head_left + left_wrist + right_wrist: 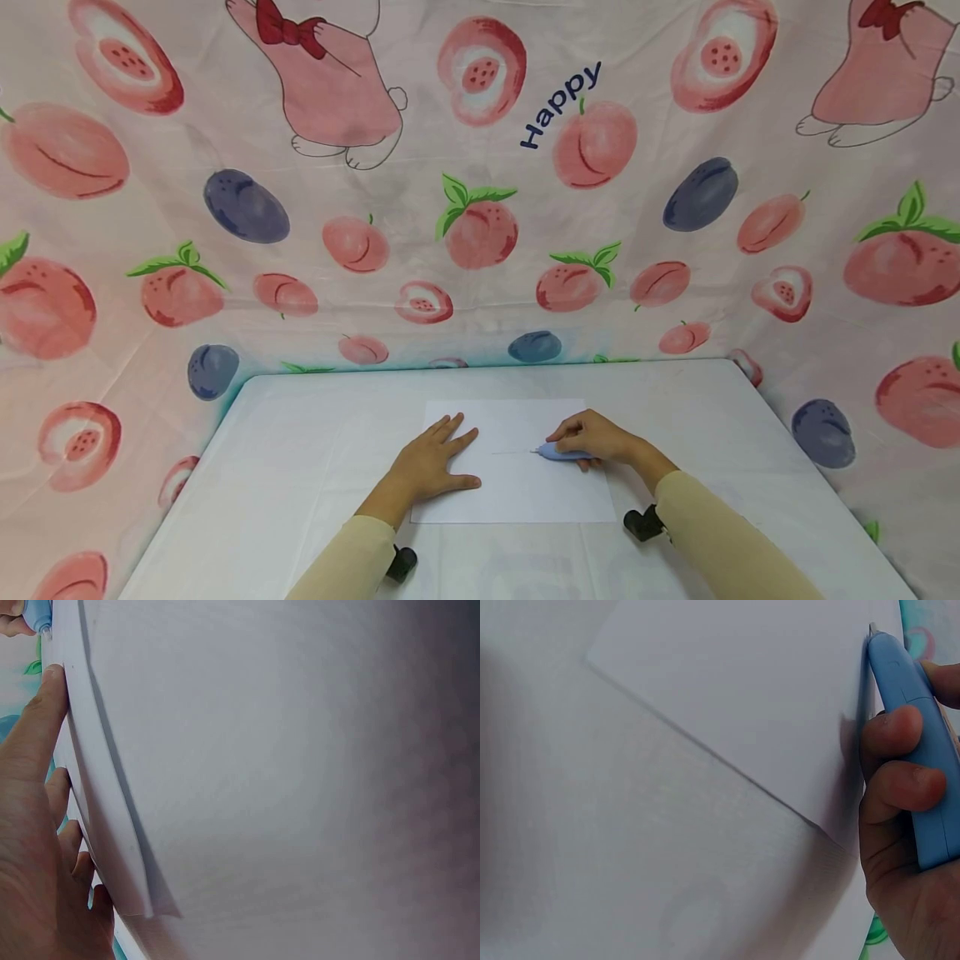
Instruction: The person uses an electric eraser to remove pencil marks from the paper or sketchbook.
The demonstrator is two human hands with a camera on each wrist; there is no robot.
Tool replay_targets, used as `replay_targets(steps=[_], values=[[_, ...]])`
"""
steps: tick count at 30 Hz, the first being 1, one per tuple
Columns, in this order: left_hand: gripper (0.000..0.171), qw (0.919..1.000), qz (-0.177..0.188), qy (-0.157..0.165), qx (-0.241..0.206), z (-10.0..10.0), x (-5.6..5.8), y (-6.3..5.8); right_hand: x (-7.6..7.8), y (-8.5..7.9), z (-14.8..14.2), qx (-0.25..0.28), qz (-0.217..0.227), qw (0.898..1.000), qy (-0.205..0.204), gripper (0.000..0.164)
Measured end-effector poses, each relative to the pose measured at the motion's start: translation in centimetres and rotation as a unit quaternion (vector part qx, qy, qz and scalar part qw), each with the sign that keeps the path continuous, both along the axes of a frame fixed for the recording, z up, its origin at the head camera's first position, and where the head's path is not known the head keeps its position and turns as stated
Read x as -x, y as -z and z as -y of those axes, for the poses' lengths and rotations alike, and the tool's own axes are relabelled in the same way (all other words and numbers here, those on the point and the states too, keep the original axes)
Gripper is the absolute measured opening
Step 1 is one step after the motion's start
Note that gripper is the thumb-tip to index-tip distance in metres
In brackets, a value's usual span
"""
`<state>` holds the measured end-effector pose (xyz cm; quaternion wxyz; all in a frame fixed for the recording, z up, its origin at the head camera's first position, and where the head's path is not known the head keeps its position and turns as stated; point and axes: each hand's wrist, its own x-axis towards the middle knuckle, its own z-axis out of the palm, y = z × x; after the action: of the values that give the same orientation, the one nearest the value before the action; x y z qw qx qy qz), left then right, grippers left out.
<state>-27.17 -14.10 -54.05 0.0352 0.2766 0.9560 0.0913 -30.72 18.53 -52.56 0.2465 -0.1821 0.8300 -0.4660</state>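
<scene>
Our left hand [431, 469] lies splayed on white paper [517, 496], desk [315, 450] showing beyond every edge. Our right hand [598, 435] grips a blue tool [558, 452] over the paper's right half. We read "Happy" on the backdrop [420, 196].

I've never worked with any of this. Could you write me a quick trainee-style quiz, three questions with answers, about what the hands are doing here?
1. What colour is the tool held in the right hand?
2. True or false: the left hand rests on the paper with its fingers spread.
3. What shows on the paper between the tool and the left hand?
A) a coin
B) a faint line
C) a ruler

Key: 1. Blue; 2. True; 3. B
</scene>
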Motion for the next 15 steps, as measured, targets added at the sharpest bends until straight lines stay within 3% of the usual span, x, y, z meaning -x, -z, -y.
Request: replay_targets(steps=[15], values=[[0.085,1.0000,0.002,0.000,-0.003,-0.02,0.10,0.02,0.02,-0.12,0.50,0.003,-0.001,1.000,-0.003,0.021]])
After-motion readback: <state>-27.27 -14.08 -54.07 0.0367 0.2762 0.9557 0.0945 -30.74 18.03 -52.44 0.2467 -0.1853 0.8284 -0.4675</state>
